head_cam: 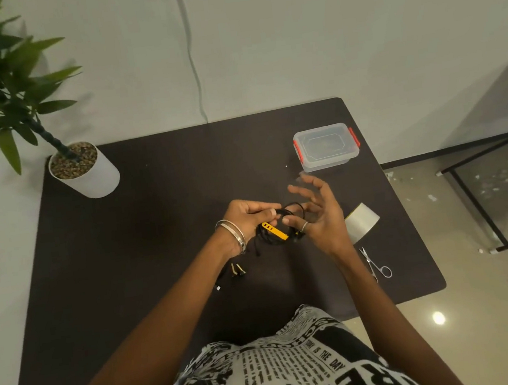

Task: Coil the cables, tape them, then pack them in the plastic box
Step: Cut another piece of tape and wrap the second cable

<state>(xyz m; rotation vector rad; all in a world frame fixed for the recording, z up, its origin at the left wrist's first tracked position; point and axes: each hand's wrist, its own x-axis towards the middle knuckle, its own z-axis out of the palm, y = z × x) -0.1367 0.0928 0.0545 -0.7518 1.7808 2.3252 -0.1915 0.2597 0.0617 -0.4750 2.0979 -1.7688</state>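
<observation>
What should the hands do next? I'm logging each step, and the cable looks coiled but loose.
Probably reach the right hand to the tape roll beside it. The left hand already pinches the coiled black cable with its yellow tag, the right hand's fingers are spread, no tape binds the coil, and the plastic box has its lid on.

Dark table against white wall, glossy floor.

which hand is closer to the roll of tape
Right. The right hand is just beside the tape roll, to its left; the left hand is further left, across the cable coil.
</observation>
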